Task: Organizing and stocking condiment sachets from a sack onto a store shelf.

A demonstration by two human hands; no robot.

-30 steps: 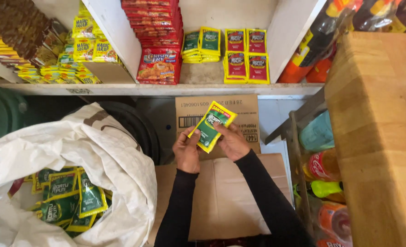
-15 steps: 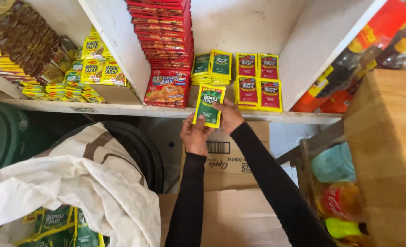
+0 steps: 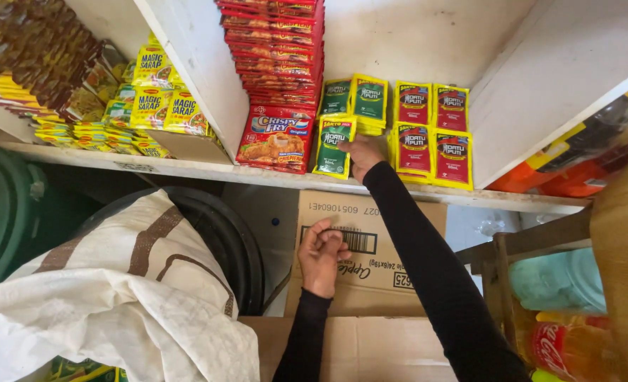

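Up on the white shelf [image 3: 271,177], the right hand [image 3: 362,153] has its fingers pinched on the right edge of a green and yellow sachet [image 3: 332,147], so that grip is closed on the pack and not slack at all. The sachet stands upright with its long axis running up and down, its bottom edge on or just above the shelf board, hard to say which. It sits immediately left of the hand, which comes in from the sachet's right side with the black-sleeved arm stretched up from below. Right behind the sachet there's a stack of the same green packs [image 3: 355,99], to its left a red breading-mix pouch [image 3: 276,138] almost touching it, and on the far side of the hand a block of red sachets [image 3: 433,134]. The left hand [image 3: 321,256] is well below the sachet, down in front of the cardboard box [image 3: 370,283] under the shelf, fingers curled loosely inward; I can't see anything in it, so it looks empty but half closed. So the right hand is the one on the sachet, the left is way off. Further left of the sachet and lower sits a white sack [image 3: 116,304].
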